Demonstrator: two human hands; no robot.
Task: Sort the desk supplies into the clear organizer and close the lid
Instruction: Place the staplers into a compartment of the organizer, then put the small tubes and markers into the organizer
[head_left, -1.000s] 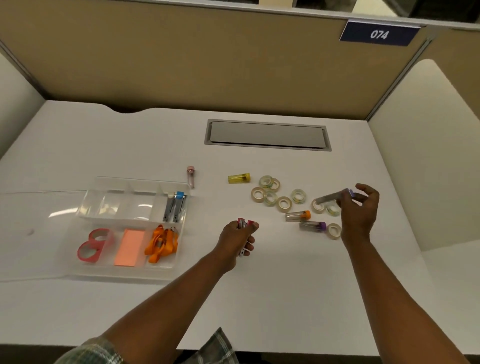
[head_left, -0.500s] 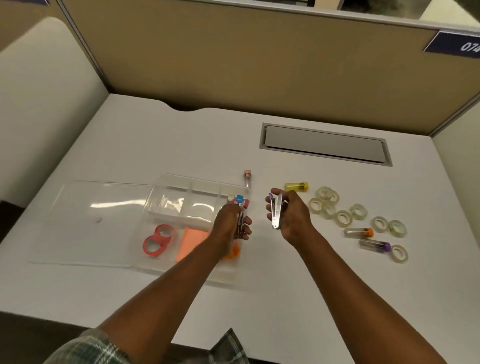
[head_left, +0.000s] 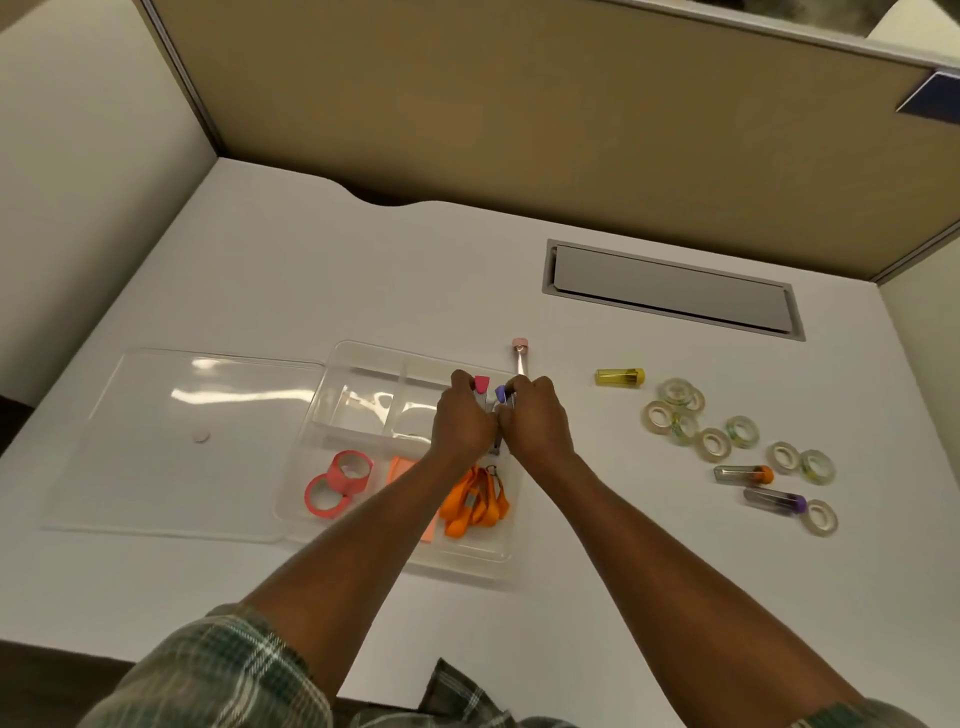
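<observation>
Head view: both forearms reach forward, left hand (head_left: 462, 422) and right hand (head_left: 536, 422) touching over the clear organizer's (head_left: 358, 405) far-right compartment, left grip clamped on a pink-capped metal tool (head_left: 481, 385), right grip on a purple-capped metal tool (head_left: 500, 394).

— Clear tape rolls (head_left: 700, 442) on the right of the desk (head_left: 311, 270)?
— Nine, plus four small see-through tubes (head_left: 737, 474) with coloured caps.
— In the clear plastic organizer (head_left: 363, 402)?
— Two pink tape rolls (head_left: 335, 473), one orange paper pad (head_left: 401, 467). Held: one pink-tipped metal tool (head_left: 481, 385), one purple-tipped metal tool (head_left: 500, 394).
</observation>
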